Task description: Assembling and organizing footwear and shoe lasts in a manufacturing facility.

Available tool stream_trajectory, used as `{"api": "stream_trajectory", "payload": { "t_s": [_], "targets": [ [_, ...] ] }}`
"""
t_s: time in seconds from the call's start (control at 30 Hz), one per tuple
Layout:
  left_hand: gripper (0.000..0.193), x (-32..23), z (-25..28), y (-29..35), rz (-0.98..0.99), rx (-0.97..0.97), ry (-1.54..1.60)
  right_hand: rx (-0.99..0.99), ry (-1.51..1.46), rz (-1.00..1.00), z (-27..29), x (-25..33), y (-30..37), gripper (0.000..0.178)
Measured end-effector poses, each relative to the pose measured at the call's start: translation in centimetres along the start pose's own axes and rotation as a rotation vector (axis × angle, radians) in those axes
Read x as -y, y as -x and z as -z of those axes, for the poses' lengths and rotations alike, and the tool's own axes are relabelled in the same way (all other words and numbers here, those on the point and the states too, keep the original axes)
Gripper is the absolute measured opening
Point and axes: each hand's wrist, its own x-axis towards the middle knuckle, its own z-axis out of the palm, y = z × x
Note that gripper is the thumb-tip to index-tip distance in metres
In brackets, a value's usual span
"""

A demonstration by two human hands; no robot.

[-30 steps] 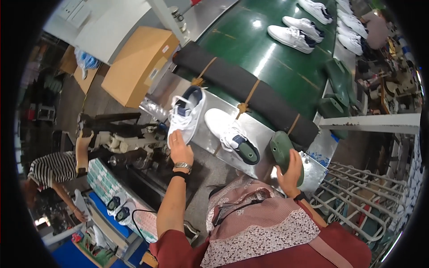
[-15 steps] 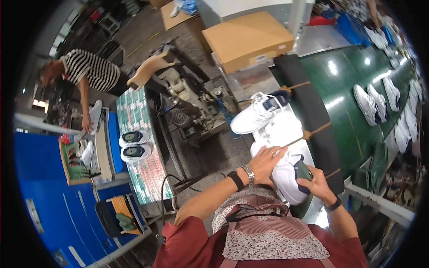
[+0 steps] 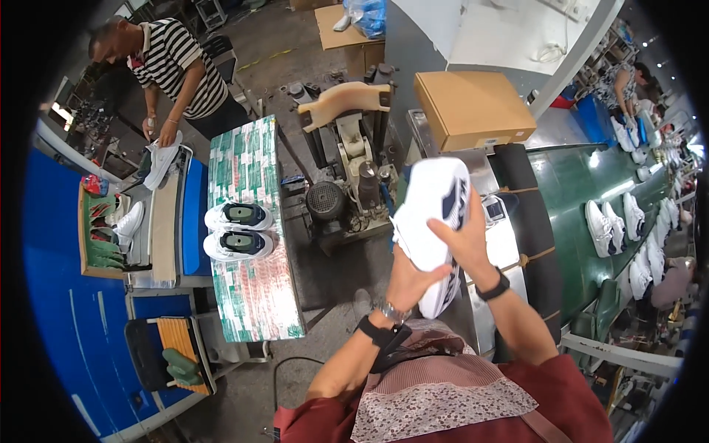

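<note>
Up in front of me, over the near end of the bench, I hold a white sneaker (image 3: 436, 196) with dark markings on its side. A second white sneaker (image 3: 442, 295) shows partly below it, beneath my hands. My left hand (image 3: 413, 279) is closed round their near side, thumb across the lower part. My right hand (image 3: 467, 240) grips the upper sneaker from the right, its thumb lying over the white surface. My fingers on the far side are hidden.
A pair of white sneakers (image 3: 238, 245) stands on the taped table (image 3: 258, 295) at left. Beyond are a machine (image 3: 329, 203) and a cardboard box (image 3: 473, 111). To the right, a green conveyor (image 3: 569, 192) carries more sneakers. A co-worker (image 3: 185, 63) handles a shoe at far left.
Both hands have lifted from the bench and moved up and left with sneakers in them. The laced sneaker's former spot is now behind my hands. My view has turned right.
</note>
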Motion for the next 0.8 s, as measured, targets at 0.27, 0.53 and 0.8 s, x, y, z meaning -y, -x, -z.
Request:
{"api": "stream_trajectory", "payload": {
  "t_s": [0.27, 0.53, 0.8],
  "targets": [
    [0.058, -1.3, 5.9, -8.2, 0.147, -0.048, 0.369, 0.058, 0.46, -0.06, -7.7, 3.3, -10.4, 0.078],
    [0.055, -2.8, 7.8, -9.8, 0.37, -0.188, 0.674, 0.259, 0.905, -0.095, -12.3, 8.2, -15.0, 0.091],
    [0.064, 0.1, 4.9, -2.9, 0.159, -0.227, 0.508, 0.401, 0.491, 0.064, -9.6, 4.6, -7.7, 0.073]
  ]
}}
